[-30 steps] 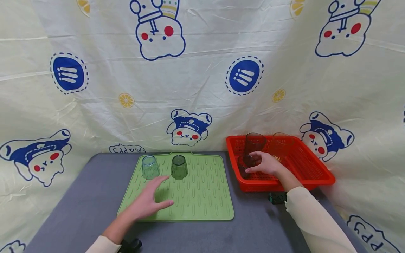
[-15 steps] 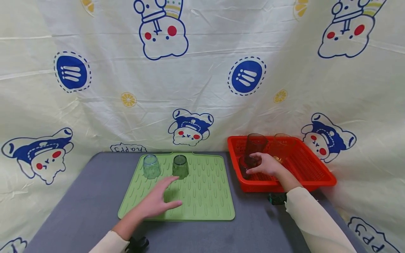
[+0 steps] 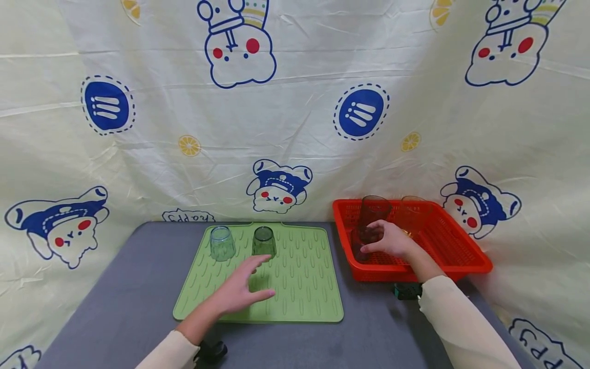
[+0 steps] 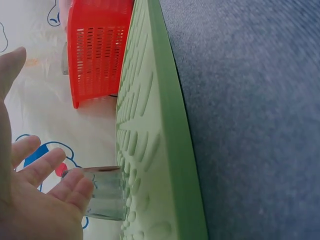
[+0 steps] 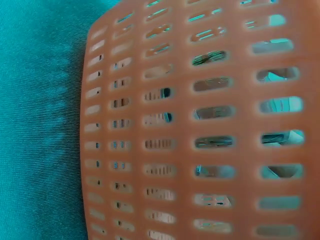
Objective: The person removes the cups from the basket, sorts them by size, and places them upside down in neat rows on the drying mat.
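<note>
Inside the red basket [image 3: 461, 251], my right hand [image 3: 392, 239] reaches in with thumb and fingers around a small dark-tinted glass [image 3: 358, 250] at the left wall. My left hand [image 3: 239, 291] hovers over the green drying mat [image 3: 313, 287], its fingers and thumb spread and holding nothing. Behind it on the mat, a dark green glass [image 3: 264, 241] and a light blue glass [image 3: 222, 243] stand upside down. In the left wrist view, a glass [image 4: 106, 195] shows past the left fingers. Only the basket's slotted wall [image 5: 185, 130] fills the right wrist view; the right hand is hidden there.
A taller dark glass [image 3: 375, 209] and a clear glass [image 3: 415, 211] lean up at the basket's back. The grey table [image 3: 133, 292] runs under mat and basket. A printed cloth [image 3: 295, 118] hangs behind them.
My left hand has moved right over the mat, toward the front of the dark green glass. The right hand stays at the small glass in the basket, with little visible movement.
</note>
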Motion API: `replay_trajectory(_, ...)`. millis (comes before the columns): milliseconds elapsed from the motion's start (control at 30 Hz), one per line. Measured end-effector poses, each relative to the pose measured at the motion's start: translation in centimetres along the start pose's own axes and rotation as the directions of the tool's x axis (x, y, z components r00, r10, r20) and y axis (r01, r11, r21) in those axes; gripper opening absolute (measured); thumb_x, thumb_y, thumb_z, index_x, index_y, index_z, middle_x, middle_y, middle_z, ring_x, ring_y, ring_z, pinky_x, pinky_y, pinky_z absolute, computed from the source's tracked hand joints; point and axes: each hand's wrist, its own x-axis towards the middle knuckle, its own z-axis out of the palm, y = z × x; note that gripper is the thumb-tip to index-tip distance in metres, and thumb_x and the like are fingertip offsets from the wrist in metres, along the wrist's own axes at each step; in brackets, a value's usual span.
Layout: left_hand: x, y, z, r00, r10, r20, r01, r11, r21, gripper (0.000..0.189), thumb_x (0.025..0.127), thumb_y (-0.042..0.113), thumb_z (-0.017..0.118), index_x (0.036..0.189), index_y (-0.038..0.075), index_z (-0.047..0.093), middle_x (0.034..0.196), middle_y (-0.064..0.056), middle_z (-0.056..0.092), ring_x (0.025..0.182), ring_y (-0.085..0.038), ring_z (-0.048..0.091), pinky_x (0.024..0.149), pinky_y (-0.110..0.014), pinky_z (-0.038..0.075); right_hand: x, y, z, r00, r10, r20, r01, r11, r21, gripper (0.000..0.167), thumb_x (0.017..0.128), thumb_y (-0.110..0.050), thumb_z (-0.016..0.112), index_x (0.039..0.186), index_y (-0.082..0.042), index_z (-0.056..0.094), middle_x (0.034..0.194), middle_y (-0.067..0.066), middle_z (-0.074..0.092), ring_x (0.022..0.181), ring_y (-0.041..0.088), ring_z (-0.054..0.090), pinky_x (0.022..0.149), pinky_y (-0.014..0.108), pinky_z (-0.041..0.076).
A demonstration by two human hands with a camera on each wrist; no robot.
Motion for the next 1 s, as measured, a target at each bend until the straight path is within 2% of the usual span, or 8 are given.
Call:
replay_trajectory(200,0.3,-0.1,0.3,1.0,0.0,0.001,0.0,1.0,-0.025,0.078,0.091,0.035,0.078,0.157,0.02,0.039,0.158,-0.008,0.044,0.14,-0.039,0.048,0.113,-0.058,0.043,-0.8,-0.8,-0.5,1.0,0.005,-0.018,-0.004,0.999,0.048,0.081,0.081,-0.037,0.087,0.141,-0.001,0.046,0.138,0.024,0.062,0.124,0.038,0.058,0.104,0.054,0.053)
replay_trajectory(400,0.4,-0.1,0.6,1.0,0.018,-0.005,-0.018,0.999,-0.044,0.078,0.091,0.031,0.079,0.156,0.016,0.04,0.155,-0.012,0.047,0.138,-0.039,0.049,0.112,-0.056,0.044,-1.9,-1.4,-0.7,0.998,-0.041,-0.057,0.047,0.993,0.11,0.079,0.084,-0.035,0.085,0.144,-0.003,0.044,0.139,0.022,0.061,0.126,0.036,0.058,0.101,0.051,0.054)
replay_trajectory(633,0.6,0.3,0.8,1.0,0.019,-0.009,-0.019,0.999,-0.049,0.078,0.091,0.037,0.079,0.156,0.017,0.04,0.154,-0.011,0.049,0.138,-0.037,0.05,0.112,-0.055,0.045,-3.3,-2.4,-0.6,0.991,-0.079,-0.111,0.096,0.983,0.156,0.078,0.085,-0.034,0.084,0.147,-0.008,0.044,0.141,0.02,0.059,0.127,0.037,0.055,0.099,0.048,0.055)
replay_trajectory(800,0.8,0.7,0.8,1.0,0.022,0.001,-0.022,0.998,-0.058,0.079,0.09,0.04,0.078,0.157,0.02,0.04,0.152,-0.008,0.049,0.137,-0.035,0.05,0.113,-0.052,0.046,-4.0,-2.8,-0.4,0.982,-0.12,-0.145,0.146,0.972,0.183,0.073,0.086,-0.032,0.083,0.145,-0.011,0.046,0.139,0.016,0.06,0.128,0.035,0.057,0.097,0.035,0.054)
replay_trajectory(900,1.0,1.0,0.9,1.0,0.025,0.004,-0.025,0.997,-0.077,0.079,0.09,0.039,0.078,0.157,0.02,0.039,0.151,-0.007,0.05,0.136,-0.035,0.051,0.113,-0.051,0.046,-4.4,-3.0,-0.2,0.975,-0.148,-0.163,0.182,0.959,0.216,0.071,0.085,-0.029,0.084,0.144,-0.013,0.047,0.137,0.014,0.061,0.124,0.033,0.059,0.093,0.025,0.054)
replay_trajectory(1000,1.2,1.2,1.1,1.0,0.025,0.006,-0.024,0.995,-0.099,0.079,0.091,0.039,0.078,0.157,0.019,0.039,0.15,-0.007,0.051,0.136,-0.035,0.051,0.112,-0.052,0.046,-4.7,-3.2,0.2,0.966,-0.186,-0.18,0.228,0.941,0.25,0.068,0.086,-0.026,0.084,0.143,-0.013,0.047,0.135,0.015,0.063,0.119,0.032,0.061,0.09,0.021,0.055)
